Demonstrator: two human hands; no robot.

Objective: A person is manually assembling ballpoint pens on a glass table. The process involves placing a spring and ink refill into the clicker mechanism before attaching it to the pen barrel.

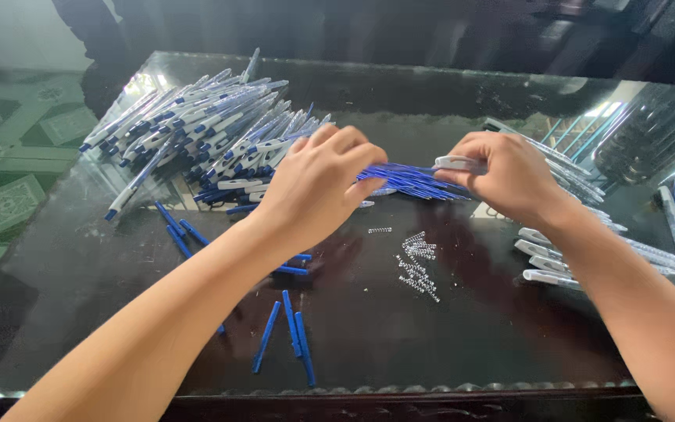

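Both hands are meeting over the middle of the counter (pixel 509 344). The left hand (pixel 318 184) is curling closed around a fanned bundle of blue refills (pixel 412 181), whose tips are pointing toward the right hand (pixel 509 176). The right hand is pinching a white pen barrel (pixel 456 163) at the end of that bundle, fingers closed on it.

Just below the hands, a small cluster of metal springs (pixel 417 266) is lying loose on the dark glass, with one spring (pixel 380 230) apart from it. Loose blue refills (pixel 294 332) are scattering toward the near edge and under the left forearm.

Judging progress: the big heap of blue-and-white pens (pixel 205 133) at far left looks like finished work, and it outweighs the row of empty white barrels (pixel 548 262) waiting at right. The bundle in hand, the springs and those barrels suggest a fair amount is left.

Room: the near centre of the counter is lying open. The left side is crowding up to the counter's edge with pens. At far right a clear ribbed container (pixel 650 133) is standing near the edge, hemming the right arm's reach.
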